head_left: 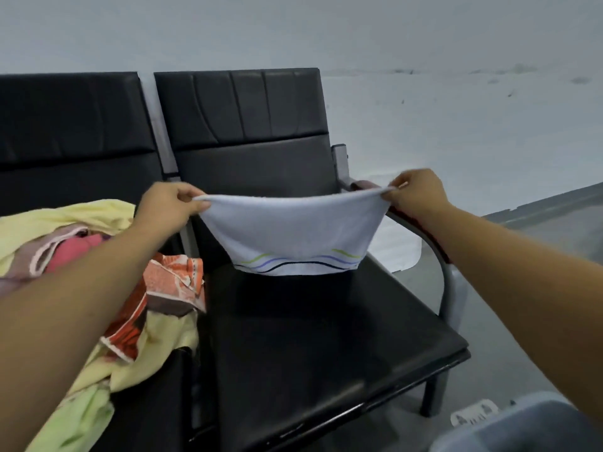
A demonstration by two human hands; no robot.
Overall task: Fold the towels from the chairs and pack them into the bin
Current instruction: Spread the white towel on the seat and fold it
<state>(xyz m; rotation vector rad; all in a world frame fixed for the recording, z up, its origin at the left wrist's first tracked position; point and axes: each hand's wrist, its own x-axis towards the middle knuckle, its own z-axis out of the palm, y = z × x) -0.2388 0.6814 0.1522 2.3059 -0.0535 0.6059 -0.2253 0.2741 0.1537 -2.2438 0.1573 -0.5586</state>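
Above the black seat of the right-hand chair (326,337), a white towel (287,233) with wavy green, blue and black stripes along its lower edge is hanging in the air, its bottom hem just over the seat. The left hand (163,210) is pinching the towel's upper left corner and the right hand (421,194) is pinching the upper right corner, and the two are holding the top edge stretched well apart. On the left-hand chair (65,125) a heap of unfolded towels is lying: a pale yellow one (65,216), a pink one (78,249), an orange patterned one (156,295) and a light green one (81,415). The blurred grey bin (528,422) is sitting at the lower right, near the chair's front leg.
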